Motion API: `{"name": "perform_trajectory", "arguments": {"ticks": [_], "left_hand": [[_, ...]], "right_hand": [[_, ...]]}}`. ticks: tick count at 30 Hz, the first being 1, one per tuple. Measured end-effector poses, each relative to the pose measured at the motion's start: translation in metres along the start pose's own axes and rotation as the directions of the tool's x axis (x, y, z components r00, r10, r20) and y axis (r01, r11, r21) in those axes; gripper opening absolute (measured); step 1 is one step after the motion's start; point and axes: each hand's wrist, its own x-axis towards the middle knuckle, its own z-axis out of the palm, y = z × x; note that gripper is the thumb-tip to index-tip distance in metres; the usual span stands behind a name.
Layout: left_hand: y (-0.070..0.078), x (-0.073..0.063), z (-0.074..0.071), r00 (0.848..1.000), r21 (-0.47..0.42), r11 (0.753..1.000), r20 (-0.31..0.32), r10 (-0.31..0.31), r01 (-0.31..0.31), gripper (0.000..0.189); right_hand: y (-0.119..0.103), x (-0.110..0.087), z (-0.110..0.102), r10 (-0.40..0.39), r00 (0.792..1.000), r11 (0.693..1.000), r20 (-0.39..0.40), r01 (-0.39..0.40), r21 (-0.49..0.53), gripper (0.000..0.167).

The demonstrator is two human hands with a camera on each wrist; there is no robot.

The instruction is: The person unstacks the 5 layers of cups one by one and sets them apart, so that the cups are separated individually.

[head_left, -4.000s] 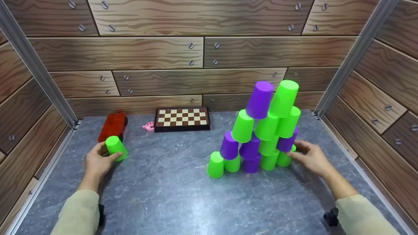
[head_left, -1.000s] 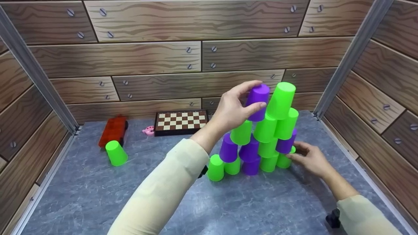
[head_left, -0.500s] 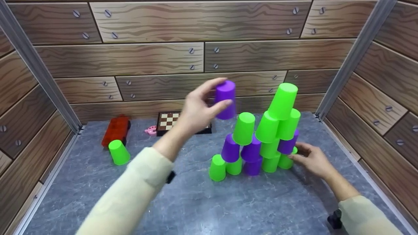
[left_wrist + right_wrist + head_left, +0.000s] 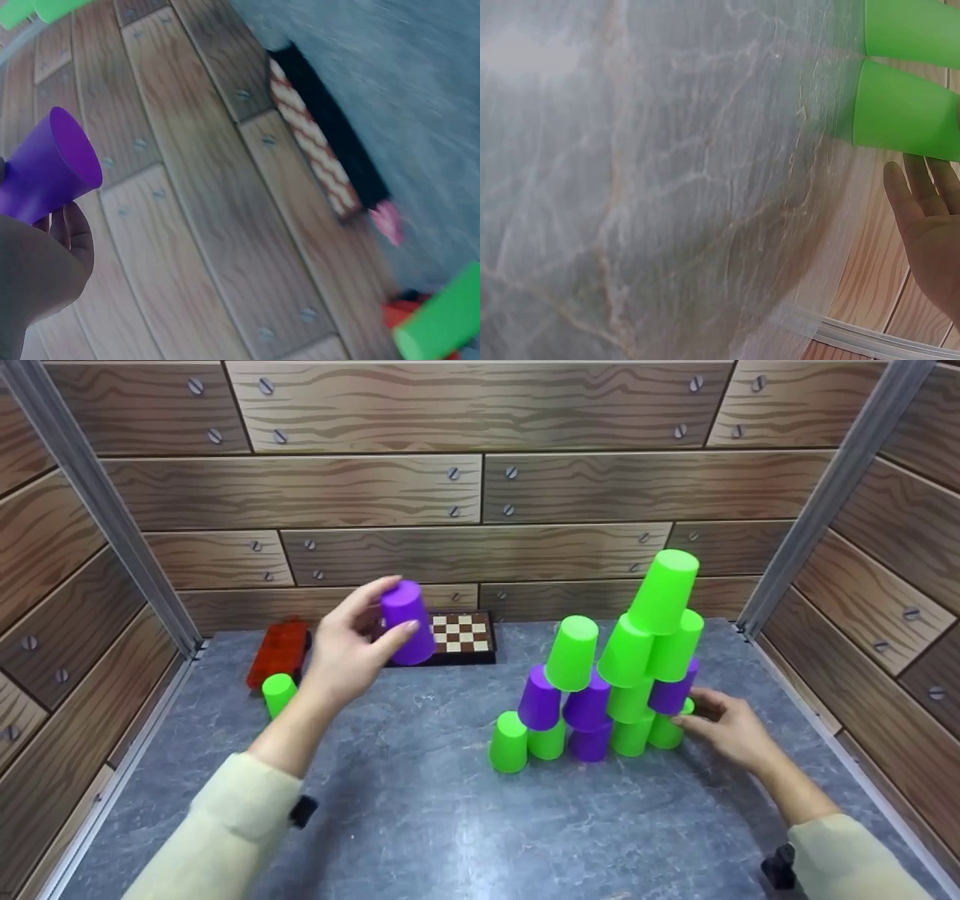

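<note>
My left hand (image 4: 349, 649) grips an upside-down purple cup (image 4: 407, 622) between thumb and fingers, raised in front of the chessboard. In the left wrist view the purple cup (image 4: 52, 169) shows its wide rim beyond my fingers. To the right stands a stepped tower of upside-down green and purple cups, with a single green cup (image 4: 665, 592) on top and a green cup (image 4: 572, 652) at the left of the tier below. My right hand (image 4: 731, 731) is at the bottom right green cup (image 4: 666, 731), thumb in front and fingers behind; its fingertips touch this cup (image 4: 904, 109) in the right wrist view.
A lone green cup (image 4: 279, 690), partly hidden by my left arm, stands before a red toy vehicle (image 4: 279, 651) at back left. The chessboard (image 4: 469, 634) lies by the back wall, with a pink toy (image 4: 387, 222) at its end. Wood-patterned walls enclose the grey table (image 4: 435, 810).
My left hand first let go of the lone green cup, then took the purple cup off the tower's top tier and carried it left and down. My right hand has stayed at the bottom cup.
</note>
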Motion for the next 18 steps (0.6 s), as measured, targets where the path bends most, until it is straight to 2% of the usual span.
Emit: {"name": "perform_trajectory", "arguments": {"ticks": [8, 18], "left_hand": [[-0.029, -0.034, -0.050, 0.994, 0.109, 0.990, -0.081, -0.079, 0.087, 0.060], [-0.067, -0.085, -0.098, 0.968, 0.189, 0.958, -0.163, -0.188, 0.218, 0.059]], "right_hand": [[0.001, 0.002, -0.004, -0.011, 1.000, 1.000, -0.009, 0.010, -0.029, 0.052], [0.001, 0.001, -0.001, -0.007, 1.000, 1.000, -0.003, 0.007, -0.011, 0.050]]}}
